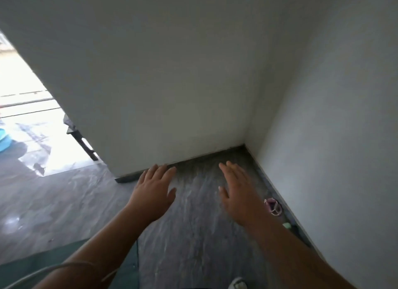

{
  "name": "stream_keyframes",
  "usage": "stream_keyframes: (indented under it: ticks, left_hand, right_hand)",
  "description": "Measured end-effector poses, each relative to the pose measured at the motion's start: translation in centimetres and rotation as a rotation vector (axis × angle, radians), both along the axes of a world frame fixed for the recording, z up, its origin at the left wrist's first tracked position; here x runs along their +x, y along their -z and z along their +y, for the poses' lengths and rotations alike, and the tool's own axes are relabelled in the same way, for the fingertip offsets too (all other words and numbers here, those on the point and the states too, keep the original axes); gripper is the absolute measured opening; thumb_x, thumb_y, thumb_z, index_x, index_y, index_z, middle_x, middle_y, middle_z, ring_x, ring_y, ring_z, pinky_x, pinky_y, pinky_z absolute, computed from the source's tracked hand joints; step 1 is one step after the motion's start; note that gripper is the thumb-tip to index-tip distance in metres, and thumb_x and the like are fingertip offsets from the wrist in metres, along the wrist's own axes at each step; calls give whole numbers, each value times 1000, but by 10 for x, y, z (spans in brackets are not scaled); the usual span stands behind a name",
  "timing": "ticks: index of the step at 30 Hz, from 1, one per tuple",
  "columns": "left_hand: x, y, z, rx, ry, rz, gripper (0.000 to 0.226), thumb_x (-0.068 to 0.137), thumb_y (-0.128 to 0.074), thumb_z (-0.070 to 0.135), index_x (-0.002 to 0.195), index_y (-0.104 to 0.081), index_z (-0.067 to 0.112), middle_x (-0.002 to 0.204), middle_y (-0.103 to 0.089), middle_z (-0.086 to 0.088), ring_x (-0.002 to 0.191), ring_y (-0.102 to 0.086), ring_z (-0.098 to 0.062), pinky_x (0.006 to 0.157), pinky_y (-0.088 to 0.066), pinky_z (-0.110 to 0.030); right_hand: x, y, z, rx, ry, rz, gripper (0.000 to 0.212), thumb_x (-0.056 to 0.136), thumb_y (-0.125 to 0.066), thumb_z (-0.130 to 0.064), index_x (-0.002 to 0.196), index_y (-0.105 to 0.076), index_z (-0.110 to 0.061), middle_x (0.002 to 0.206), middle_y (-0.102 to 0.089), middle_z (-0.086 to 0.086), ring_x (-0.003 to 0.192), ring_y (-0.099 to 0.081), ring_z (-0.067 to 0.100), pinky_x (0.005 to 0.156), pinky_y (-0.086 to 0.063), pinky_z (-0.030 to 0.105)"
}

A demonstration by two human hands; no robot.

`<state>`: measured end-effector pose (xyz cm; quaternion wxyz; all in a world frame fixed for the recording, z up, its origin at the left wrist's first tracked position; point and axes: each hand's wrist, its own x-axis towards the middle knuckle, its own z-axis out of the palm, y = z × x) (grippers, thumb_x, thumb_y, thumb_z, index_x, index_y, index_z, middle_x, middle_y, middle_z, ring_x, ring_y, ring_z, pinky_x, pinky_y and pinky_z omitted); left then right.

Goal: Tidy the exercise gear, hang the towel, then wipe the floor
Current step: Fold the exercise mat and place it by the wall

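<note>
The grey streaked stone floor (193, 224) runs into a corner between two plain white walls (172, 73), with a dark green mat (71, 265) at its near left edge. Both hands hover palm-down over the floor, the left hand (154, 190) and right hand (239, 194), each grip spread apart and holding nothing. A small pink looped band (273, 206) lies by the right wall's skirting, just right of the right hand, the nearer one. No towel or cloth shows.
</note>
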<state>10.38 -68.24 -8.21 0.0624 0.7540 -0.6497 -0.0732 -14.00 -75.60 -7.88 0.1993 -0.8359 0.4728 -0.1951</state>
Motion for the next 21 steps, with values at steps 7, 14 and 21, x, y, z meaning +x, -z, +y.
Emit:
stream_keyframes:
  ticks: [7,14,21]
  left_hand:
    - [25,-31,159,-75,-251,9,64,98,-44,47,155,-21,27,163,-22,-3,151,-12,-28,121,-10,-45]
    - [3,-34,345,-43,-504,-65,64,98,-41,46,155,-19,28,164,-19,-3,152,-10,-27,122,-11,-45]
    - [-25,-24,513,49,-807,-40,73,83,-34,51,149,-38,22,154,-40,-10,144,-30,-34,118,-26,-50]
  right_hand:
    - [48,-32,100,-107,-219,17,61,87,-45,-33,142,-50,-9,146,-49,15,136,-43,33,114,-28,40]
    - [68,-23,212,-82,-469,73,64,91,-42,-31,152,-32,-17,159,-29,7,147,-23,26,121,-19,40]
    - [78,-9,349,61,-687,105,61,96,-48,-26,153,-26,-20,159,-27,6,146,-19,24,120,-9,31]
